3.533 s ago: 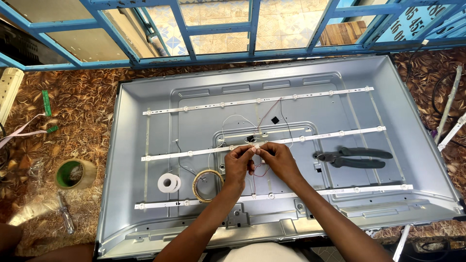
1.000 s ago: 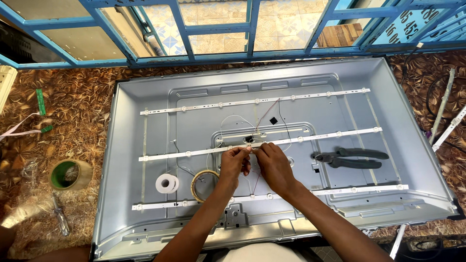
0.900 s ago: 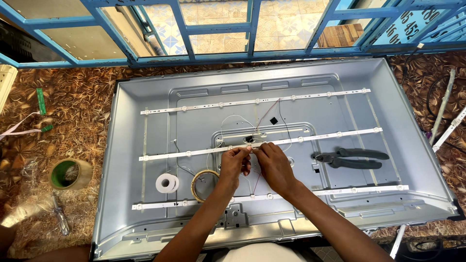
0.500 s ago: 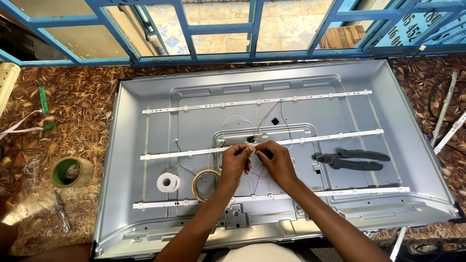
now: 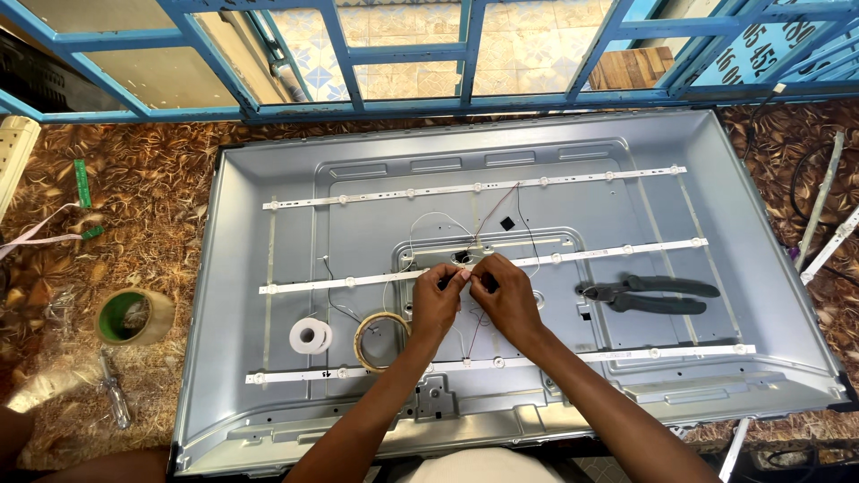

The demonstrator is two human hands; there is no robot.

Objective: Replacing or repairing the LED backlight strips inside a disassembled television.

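1. The left hand (image 5: 436,302) and the right hand (image 5: 506,295) meet over the middle of a large grey metal back panel (image 5: 268,394), which lies flat on a brown patterned floor (image 5: 143,224).
2. Both hands are nearly closed, fingertips pinched together on thin wires (image 5: 467,266) at the centre of the middle light strip (image 5: 358,280); the fingers hide just what is gripped (it is too small to make out).
3. The two hands almost touch at the fingertips, right above the raised central part of the panel.
4. Three white light strips run across the panel: an upper strip (image 5: 403,191), the middle one under the hands, and a lower strip (image 5: 626,354) just below the wrists.
5. More thin wires loop from the hands up toward the upper strip.
6. A small white tape roll (image 5: 310,335) and a tan tape roll (image 5: 379,341) lie side by side on the panel, left of the left forearm.
7. Dark pliers (image 5: 650,294) lie on the panel to the right of the right hand, well apart from it.
8. Off the panel to the left, a roll of tape with a green core (image 5: 134,316) sits on the floor, with a clear-handled screwdriver (image 5: 114,400) just below it.
9. A blue window frame (image 5: 465,54) runs along the top edge.
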